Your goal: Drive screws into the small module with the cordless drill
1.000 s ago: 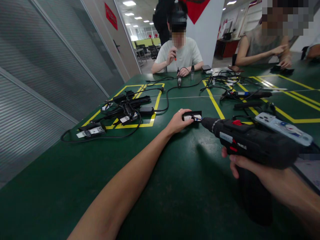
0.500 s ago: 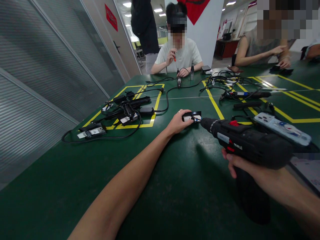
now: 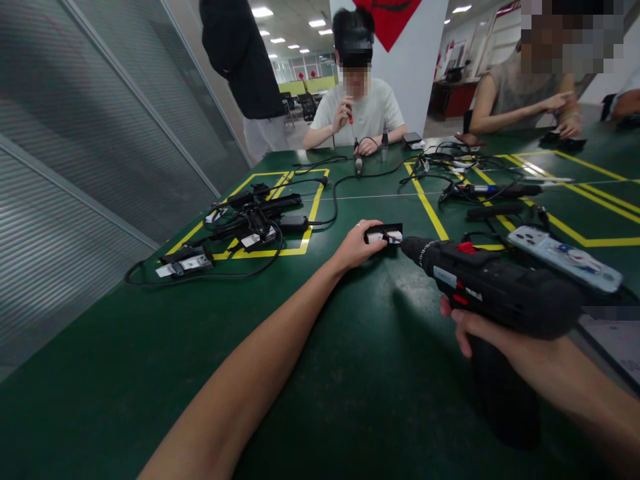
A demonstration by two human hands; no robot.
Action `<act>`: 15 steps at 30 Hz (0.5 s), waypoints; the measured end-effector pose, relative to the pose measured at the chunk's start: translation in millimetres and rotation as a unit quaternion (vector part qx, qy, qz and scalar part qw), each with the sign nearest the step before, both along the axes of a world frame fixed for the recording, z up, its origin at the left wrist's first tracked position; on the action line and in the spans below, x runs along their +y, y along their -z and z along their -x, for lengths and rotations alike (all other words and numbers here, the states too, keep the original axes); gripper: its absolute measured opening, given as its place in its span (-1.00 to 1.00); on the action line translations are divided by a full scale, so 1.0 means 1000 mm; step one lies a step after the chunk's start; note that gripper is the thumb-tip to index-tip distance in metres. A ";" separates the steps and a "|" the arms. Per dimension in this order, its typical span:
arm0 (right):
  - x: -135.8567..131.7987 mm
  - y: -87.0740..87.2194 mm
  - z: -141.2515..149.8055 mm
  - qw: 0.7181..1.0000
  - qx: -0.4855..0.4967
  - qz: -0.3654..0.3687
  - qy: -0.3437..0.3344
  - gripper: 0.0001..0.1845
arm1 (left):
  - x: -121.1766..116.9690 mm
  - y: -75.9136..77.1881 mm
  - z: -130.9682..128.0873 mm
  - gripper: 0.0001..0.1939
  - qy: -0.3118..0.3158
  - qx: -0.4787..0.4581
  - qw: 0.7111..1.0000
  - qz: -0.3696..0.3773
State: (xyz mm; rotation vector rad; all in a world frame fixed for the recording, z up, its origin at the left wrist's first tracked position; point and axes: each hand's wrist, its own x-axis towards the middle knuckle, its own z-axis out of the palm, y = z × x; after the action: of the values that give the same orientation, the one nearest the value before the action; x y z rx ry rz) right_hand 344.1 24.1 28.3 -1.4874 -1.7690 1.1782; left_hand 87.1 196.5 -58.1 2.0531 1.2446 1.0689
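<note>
My left hand (image 3: pixel 356 248) reaches across the green table (image 3: pixel 320 373) and pinches the left end of a small black part with white labels (image 3: pixel 385 234), holding it flat on the surface. My right hand (image 3: pixel 480 330) is wrapped round the grip of a black cordless drill (image 3: pixel 495 287) with red buttons. The drill points left, and its tip touches the right end of the small part. A phone (image 3: pixel 565 257) lies just behind the drill's body.
A heap of black adapters and cables (image 3: pixel 245 223) lies in a yellow-taped square at the left. More cables and tools (image 3: pixel 480 183) spread at the back right. A person (image 3: pixel 357 107) sits opposite with a screwdriver, another sits at the right, one stands at the back left.
My hands and the drill have hardly moved. The standing person in black at the back has walked to the left and nearer.
</note>
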 end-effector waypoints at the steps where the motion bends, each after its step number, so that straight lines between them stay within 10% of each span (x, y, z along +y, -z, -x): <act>1: 0.000 0.000 0.000 1.000 0.001 0.003 0.002 -0.51 | 0.000 0.000 0.000 -0.50 -0.001 -0.002 1.000 0.003; 15: 0.000 -0.003 0.003 0.999 0.032 0.010 -0.015 -0.67 | 0.001 0.001 0.001 -0.45 0.011 -0.033 0.998 0.055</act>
State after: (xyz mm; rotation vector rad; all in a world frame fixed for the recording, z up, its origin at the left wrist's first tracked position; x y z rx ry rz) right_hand 341.3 23.6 31.5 -1.4225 -1.7471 1.2492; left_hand 85.8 197.0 -59.6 1.9302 1.2189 1.0264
